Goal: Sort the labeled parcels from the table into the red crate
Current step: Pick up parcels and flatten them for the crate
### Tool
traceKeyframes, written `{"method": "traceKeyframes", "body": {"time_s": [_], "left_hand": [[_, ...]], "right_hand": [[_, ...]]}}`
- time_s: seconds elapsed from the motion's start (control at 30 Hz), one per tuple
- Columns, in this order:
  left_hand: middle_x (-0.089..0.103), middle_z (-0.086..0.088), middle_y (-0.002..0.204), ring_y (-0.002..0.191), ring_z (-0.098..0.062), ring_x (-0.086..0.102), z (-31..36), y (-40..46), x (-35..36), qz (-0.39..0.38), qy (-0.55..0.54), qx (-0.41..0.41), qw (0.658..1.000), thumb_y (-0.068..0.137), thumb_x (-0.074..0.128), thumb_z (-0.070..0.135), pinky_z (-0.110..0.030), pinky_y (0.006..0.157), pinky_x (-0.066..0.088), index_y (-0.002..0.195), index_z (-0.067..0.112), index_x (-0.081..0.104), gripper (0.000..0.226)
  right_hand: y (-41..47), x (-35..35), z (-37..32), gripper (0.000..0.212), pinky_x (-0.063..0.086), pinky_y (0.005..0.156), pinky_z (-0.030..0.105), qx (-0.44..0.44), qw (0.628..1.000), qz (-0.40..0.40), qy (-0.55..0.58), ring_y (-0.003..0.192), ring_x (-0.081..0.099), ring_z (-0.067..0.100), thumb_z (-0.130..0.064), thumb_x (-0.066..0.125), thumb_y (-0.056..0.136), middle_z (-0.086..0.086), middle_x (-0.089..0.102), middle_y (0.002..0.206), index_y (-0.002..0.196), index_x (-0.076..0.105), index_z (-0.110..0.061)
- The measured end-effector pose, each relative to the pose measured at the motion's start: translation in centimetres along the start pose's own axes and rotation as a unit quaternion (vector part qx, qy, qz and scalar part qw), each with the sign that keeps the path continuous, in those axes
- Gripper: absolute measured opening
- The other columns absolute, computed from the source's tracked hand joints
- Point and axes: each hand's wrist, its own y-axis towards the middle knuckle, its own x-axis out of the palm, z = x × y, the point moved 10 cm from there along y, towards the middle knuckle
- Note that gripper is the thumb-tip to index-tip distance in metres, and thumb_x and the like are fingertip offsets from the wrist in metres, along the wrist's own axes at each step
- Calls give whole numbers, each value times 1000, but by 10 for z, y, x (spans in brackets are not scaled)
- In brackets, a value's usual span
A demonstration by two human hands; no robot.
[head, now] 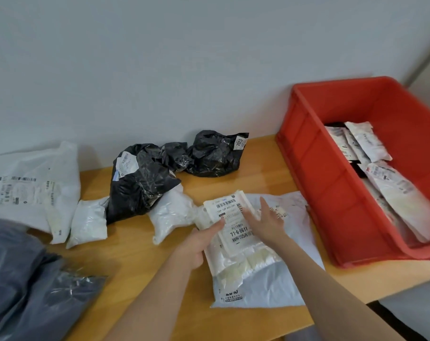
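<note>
Parcel in hand: we found a white padded parcel [236, 232], oblong and crinkled, with a printed barcode label facing up; it lay near the front middle of the table, on top of a flat pale-grey mailer [265, 286].
Long axis: we noted that the parcel ran from near the person up and slightly left toward the wall, barcode end farthest away.
Left hand: the left hand [199, 244] gripped the parcel's left edge, thumb laid across the label and fingers tucked beneath.
Right hand: the right hand [265, 220] rested on the parcel's right edge with fingers straight and spread; we saw no curl round it.
Crate: the red crate [315, 183], rigid ribbed plastic and rectangular, stood at the table's right end, near the parcel but apart from it.
Crate contents: we counted several white labelled parcels [371, 143] lying slantwise inside, with something dark beneath.
Table: the wooden table [135, 262] was smooth and light brown.
Other parcels: we recorded two glossy, creased black bags [140, 180], a large white bag [34, 183], two small white pouches [88, 222], and grey bags [24, 279] at the front left.
</note>
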Motion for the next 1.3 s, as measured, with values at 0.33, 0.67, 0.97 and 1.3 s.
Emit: {"method": "traceKeyframes", "body": {"time_s": [0.33, 0.67, 0.97, 1.3], "left_hand": [[71, -7, 115, 107, -27, 68, 8, -2, 19, -51, -30, 15, 998, 85, 72, 36, -47, 102, 48, 129, 15, 59, 51], [71, -12, 114, 106, -30, 68, 102, -60, 63, -99, -69, 131, 984, 96, 59, 25, -47, 89, 54, 126, 12, 60, 33], [69, -15, 119, 109, -33, 67, 190, -101, 127, -160, -66, 207, 963, 85, 68, 14, -51, 96, 50, 129, 7, 57, 45], [67, -15, 122, 109, -32, 66, 239, -103, 254, -215, -12, 281, 935, 87, 66, 9, -48, 83, 58, 135, 10, 51, 51]], "right_hand": [[-9, 19, -5, 65, 36, 111, 45, -34, 979, -107, 170, 131, 45, 18, -57, 52, 90, -5, 47, 145, 146, 34, -28], [-29, -70, -81, 50, 40, 101, 30, -159, 970, -66, 172, 129, 46, 10, -43, 52, 97, -17, 50, 138, 143, 33, -35], [-19, -173, -82, 65, 52, 88, 27, -149, 943, 34, 295, 103, 67, 9, -65, 58, 83, -4, 69, 117, 124, 61, -16], [-12, -278, -45, 63, 50, 98, 42, -215, 927, 62, 302, 110, 64, 8, -66, 65, 79, -14, 67, 120, 132, 50, -35]]}}
